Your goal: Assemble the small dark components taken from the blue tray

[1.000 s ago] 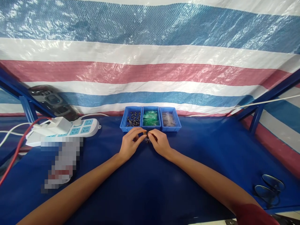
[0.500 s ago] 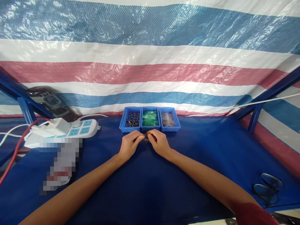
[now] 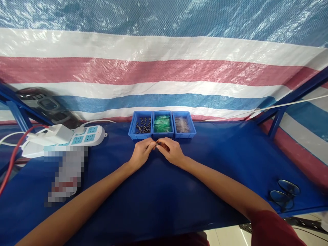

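My left hand (image 3: pixel 141 152) and my right hand (image 3: pixel 172 150) meet just in front of the blue bins, thumbs and fingers pinched. Between the fingertips is a small dark piece (image 3: pixel 157 144), mostly covered and too small to name. Behind my left hand, the left bin (image 3: pixel 131 134) contains several small dark screw-like parts (image 3: pixel 144 125). Green packets (image 3: pixel 162 123) lie in the middle bin (image 3: pixel 163 135). Closest to my right hand, the right bin (image 3: pixel 188 135) holds clear plastic bags (image 3: pixel 181 125) with something brownish inside.
A white power strip (image 3: pixel 89 138) with plugs and cables lies at the left on the blue table (image 3: pixel 164 194). A pixelated object (image 3: pixel 68 174) is in front of it. Eyeglasses (image 3: pixel 285 193) rest near the right edge. Striped sheeting (image 3: pixel 164 73) hangs behind the bins.
The view has tilted slightly down, shifting everything up in the picture. Both hands stay pinched together, and the dark piece between them is now more covered by the fingers.
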{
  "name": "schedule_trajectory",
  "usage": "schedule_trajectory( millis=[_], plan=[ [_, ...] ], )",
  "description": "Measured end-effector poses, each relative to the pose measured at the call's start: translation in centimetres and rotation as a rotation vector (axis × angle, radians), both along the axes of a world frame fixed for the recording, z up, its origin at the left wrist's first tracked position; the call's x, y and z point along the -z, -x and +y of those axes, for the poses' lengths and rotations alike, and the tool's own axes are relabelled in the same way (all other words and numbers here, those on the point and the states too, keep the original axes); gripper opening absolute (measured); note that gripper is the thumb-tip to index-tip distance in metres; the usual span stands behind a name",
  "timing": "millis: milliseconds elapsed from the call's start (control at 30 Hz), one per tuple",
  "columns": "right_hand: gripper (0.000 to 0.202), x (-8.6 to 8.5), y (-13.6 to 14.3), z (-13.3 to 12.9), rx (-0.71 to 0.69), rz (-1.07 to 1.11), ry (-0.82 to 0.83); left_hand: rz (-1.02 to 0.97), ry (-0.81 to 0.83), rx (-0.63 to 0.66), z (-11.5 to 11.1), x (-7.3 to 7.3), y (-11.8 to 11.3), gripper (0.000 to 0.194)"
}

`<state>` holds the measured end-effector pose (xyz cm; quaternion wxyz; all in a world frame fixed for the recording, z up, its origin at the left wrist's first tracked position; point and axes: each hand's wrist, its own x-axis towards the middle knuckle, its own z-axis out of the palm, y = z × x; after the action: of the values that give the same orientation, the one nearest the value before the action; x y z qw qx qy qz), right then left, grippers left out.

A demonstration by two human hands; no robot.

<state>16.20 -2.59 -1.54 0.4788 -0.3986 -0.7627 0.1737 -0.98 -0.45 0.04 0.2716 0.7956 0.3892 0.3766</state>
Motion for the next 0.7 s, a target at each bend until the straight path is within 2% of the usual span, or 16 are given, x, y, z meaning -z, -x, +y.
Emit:
schedule_trajectory(
  millis=[233,500,700],
  plan=[
    [0.021,-0.47,0.09,-0.19,0.062,0.044,0.080,-0.068,0.004,-0.109,-0.20,0.16,0.18,0.025],
    [0.023,-0.05,0.08,0.19,0.052,0.035,0.048,-0.062,-0.137,-0.112,-0.42,-0.02,0.07,0.019],
    [0.027,-0.16,0.05,0.22,0.069,0.038,0.047,-0.099,-0.070,-0.142,-0.72,-0.18,0.07,0.017]
  ],
)
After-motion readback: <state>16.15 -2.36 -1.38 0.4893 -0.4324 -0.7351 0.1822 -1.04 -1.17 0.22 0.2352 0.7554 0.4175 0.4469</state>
